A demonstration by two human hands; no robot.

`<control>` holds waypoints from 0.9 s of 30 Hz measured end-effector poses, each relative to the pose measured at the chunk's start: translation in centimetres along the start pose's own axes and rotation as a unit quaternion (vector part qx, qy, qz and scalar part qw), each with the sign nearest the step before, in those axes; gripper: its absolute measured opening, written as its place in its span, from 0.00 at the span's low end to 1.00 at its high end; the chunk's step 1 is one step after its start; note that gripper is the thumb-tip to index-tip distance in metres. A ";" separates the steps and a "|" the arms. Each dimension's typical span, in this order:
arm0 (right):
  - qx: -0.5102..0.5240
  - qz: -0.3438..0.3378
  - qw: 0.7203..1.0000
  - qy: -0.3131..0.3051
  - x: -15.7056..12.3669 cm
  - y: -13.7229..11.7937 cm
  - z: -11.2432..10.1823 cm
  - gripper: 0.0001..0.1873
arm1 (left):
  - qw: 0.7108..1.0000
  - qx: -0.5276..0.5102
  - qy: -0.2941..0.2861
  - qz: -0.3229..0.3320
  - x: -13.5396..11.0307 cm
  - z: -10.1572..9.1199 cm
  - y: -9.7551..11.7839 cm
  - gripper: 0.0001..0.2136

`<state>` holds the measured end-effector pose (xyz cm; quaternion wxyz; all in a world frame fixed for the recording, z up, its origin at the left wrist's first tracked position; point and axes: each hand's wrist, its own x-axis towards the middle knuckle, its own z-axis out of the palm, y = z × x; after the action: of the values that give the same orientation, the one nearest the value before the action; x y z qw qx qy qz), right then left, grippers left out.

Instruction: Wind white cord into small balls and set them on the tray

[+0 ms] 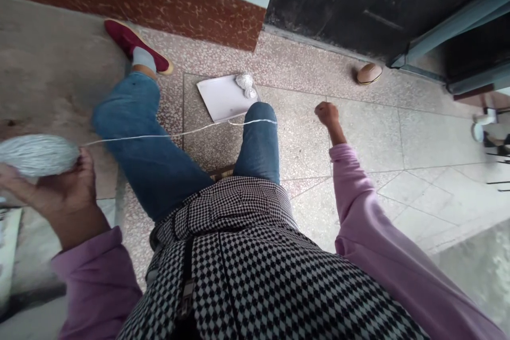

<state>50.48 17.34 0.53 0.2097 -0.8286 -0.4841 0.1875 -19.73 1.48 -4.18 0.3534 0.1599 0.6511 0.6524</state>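
Observation:
My left hand (66, 191) is closed around a large oval hank of white yarn (37, 155) at the far left. From it a thin white strand (159, 135) runs over my legs, dips near the white tray and passes over the other knee, where I lose sight of it. Held out to the right above the floor is my right hand (327, 113), its fingers curled into a fist. Whatever it may hold is hidden. Two small balls of white yarn (244, 82) rest on the flat white tray (223, 96) on the floor between my feet.
A dark door (338, 5) and a red-brown wall base (179, 13) border the speckled tiled floor (362, 133). A rounded pinkish object (369, 73) sits near the door. My red shoe (137, 45) is at upper left. Blurred furniture (492, 130) stands at the far right.

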 end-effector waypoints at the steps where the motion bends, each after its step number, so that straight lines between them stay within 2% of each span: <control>1: -0.019 -0.033 0.999 -0.007 -0.6 -0.7 1.3 0.09 | 0.999 -0.032 0.011 -0.003 -0.3 0.9 -0.1 0.72; 2: -0.029 -0.074 0.997 -0.021 -1.5 -1.7 2.9 0.03 | 0.999 -0.051 0.014 -0.004 -0.6 1.5 -0.2 0.70; 5: 0.006 -0.211 0.971 -0.116 -6.1 -5.9 9.7 0.19 | 0.997 -0.083 0.006 -0.001 -1.2 2.5 -0.2 0.63; 7: 0.033 -0.278 0.937 -0.208 -9.9 -9.2 14.8 0.19 | 0.997 -0.080 0.002 0.005 -1.1 2.3 0.1 0.60; 9: 0.022 -0.286 0.911 -0.296 -13.4 -12.0 19.1 0.15 | 0.998 -0.064 0.001 0.012 -0.7 1.6 0.5 0.57; 11: 0.004 -0.270 0.893 -0.359 -16.1 -13.4 21.7 0.10 | 0.999 -0.043 -0.009 0.016 -0.2 0.5 1.0 0.54; 13: 0.005 -0.267 0.878 -0.398 -17.8 -13.3 22.3 0.09 | 0.999 -0.031 -0.018 0.021 -0.1 -0.9 1.4 0.50; 14: 0.014 -0.271 0.870 -0.412 -18.2 -12.9 21.9 0.12 | 0.999 -0.026 -0.025 0.020 -0.1 -1.5 1.5 0.49; 16: 0.036 -0.281 0.855 -0.435 -18.6 -11.7 20.6 0.20 | 0.999 -0.021 -0.020 0.015 -0.2 -2.4 1.5 0.47; 18: 0.067 -0.280 0.849 -0.444 -18.6 -10.7 18.9 0.24 | 1.000 -0.016 -0.004 -0.001 -0.3 -2.7 1.4 0.50; 22: 0.158 -0.256 0.857 -0.419 -17.8 -10.4 16.4 0.28 | 0.999 -0.006 0.003 -0.039 0.0 -1.6 1.0 0.65; 25: 0.205 -0.231 0.881 -0.359 -16.5 -10.9 15.4 0.32 | 0.999 -0.022 0.002 -0.029 0.0 0.1 0.8 0.65; 27: 0.230 -0.183 0.896 -0.332 -15.5 -11.1 15.1 0.35 | 0.999 -0.045 0.006 -0.007 -0.1 1.0 0.8 0.62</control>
<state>27.54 11.14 -4.66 0.2521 -0.5433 -0.6122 0.5162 -19.20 2.21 -3.25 0.3610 0.1350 0.6247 0.6791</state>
